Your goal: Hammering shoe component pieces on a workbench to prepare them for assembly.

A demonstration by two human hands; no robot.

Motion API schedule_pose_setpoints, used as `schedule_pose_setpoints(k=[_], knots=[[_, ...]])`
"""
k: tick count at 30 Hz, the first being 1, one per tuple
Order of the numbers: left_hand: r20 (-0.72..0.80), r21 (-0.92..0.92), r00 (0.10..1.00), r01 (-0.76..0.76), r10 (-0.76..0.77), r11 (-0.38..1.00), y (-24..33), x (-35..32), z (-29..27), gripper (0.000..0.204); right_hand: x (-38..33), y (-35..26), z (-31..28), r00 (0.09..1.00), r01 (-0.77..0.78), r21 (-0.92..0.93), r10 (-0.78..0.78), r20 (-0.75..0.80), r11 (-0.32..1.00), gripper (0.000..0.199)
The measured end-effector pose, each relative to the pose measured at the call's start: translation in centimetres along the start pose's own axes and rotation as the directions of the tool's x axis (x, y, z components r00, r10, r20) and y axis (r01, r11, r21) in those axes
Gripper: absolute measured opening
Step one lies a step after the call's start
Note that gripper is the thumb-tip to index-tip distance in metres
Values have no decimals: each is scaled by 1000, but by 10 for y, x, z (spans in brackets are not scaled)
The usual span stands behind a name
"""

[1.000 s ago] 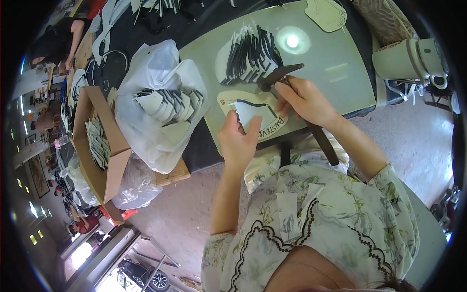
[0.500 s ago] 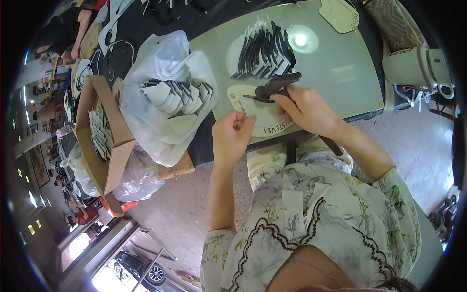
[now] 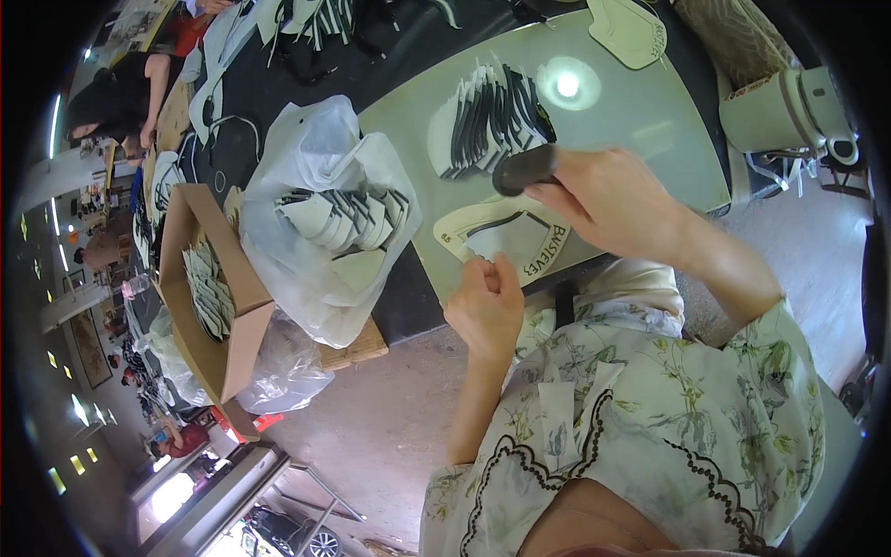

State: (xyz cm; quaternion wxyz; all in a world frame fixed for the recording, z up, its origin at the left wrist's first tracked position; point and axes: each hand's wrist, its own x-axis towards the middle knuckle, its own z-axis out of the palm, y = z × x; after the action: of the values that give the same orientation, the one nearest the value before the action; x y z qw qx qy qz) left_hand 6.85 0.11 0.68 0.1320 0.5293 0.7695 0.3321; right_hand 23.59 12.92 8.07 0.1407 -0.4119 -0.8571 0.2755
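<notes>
A cream U-shaped template (image 3: 453, 226) with dark lettering lies on the pale green board (image 3: 668, 176) before me. Inside its curve is a white piece (image 3: 506, 239) with a dark edge, apparently a shoe-upper part. My left hand (image 3: 487, 302) is closed at the near-left end of this piece, fingertips pinched on its edge. My right hand (image 3: 617, 200) grips a dark brown hammer (image 3: 524, 170), its rounded head above the template's far side. The hand hides most of the handle. Just beyond, a fanned stack of black and white pieces (image 3: 492, 116) rests on the board.
On the left, a white plastic bag (image 3: 316, 121) holds more white pieces (image 3: 343, 223), beside an open cardboard box (image 3: 246, 278). Another cream template (image 3: 626, 32) lies at the board's far edge. A pale lidded container (image 3: 770, 111) stands at right. Other people work at far left.
My right hand has lifted the hammer slightly and turned it. My left hand has shifted right, to the white piece's near edge. The whole view has tilted and shifted a little.
</notes>
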Motion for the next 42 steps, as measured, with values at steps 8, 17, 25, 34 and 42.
schedule_pose_setpoints(k=[8, 17, 25, 34, 42], knots=[[148, 40, 988, -55, 49, 998, 1, 14, -14, 25, -43, -14, 29, 982, 10, -64, 2, 188, 998, 25], [263, -99, 963, 77, -49, 992, -5, 23, -17, 23, -33, -14, 35, 964, 161, -81, -139, 229, 984, 22], [505, -253, 834, 390, -223, 885, -1, 38, -32, 28, -35, -23, 28, 944, 138, -172, -77, 322, 975, 23], [39, 62, 934, -357, 355, 932, -16, 42, -30, 35, -24, -10, -5, 994, -59, -40, 63, 86, 997, 24], [190, 49, 888, -435, 419, 899, -14, 36, -19, 45, -27, -5, 13, 998, -14, -112, 22, 66, 994, 25]])
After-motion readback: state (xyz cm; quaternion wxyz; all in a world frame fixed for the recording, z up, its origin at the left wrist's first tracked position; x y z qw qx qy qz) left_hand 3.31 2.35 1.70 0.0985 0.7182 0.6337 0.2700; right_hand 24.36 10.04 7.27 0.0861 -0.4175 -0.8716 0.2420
